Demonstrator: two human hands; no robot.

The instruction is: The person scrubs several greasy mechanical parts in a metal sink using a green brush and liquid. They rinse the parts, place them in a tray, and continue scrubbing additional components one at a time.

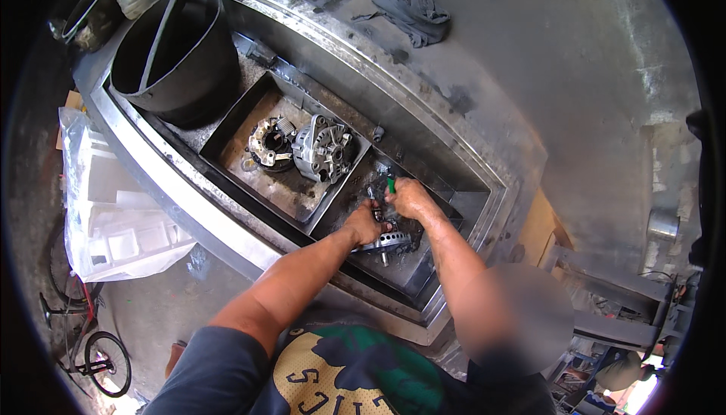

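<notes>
My left hand (365,226) is closed around a round metal alternator part (387,242), a disc with a ring of holes and a short shaft pointing down toward me. Close by on the right, my right hand (413,199) grips a small green-handled tool (391,184); its working end is too small to make out. Both hands are low over the wet, dark right-hand section of a metal wash basin (261,243). In the tray (265,207) to their left lie a silver alternator housing (325,149) and a dirty ring-shaped part (268,143) with a coil spring beside it.
A large black bucket (178,67) stands at the basin's far left end. A grey rag (412,16) lies on the floor beyond the basin. Plastic-wrapped white packaging (113,207) and a bicycle (91,362) are at left, a metal frame (612,294) at right.
</notes>
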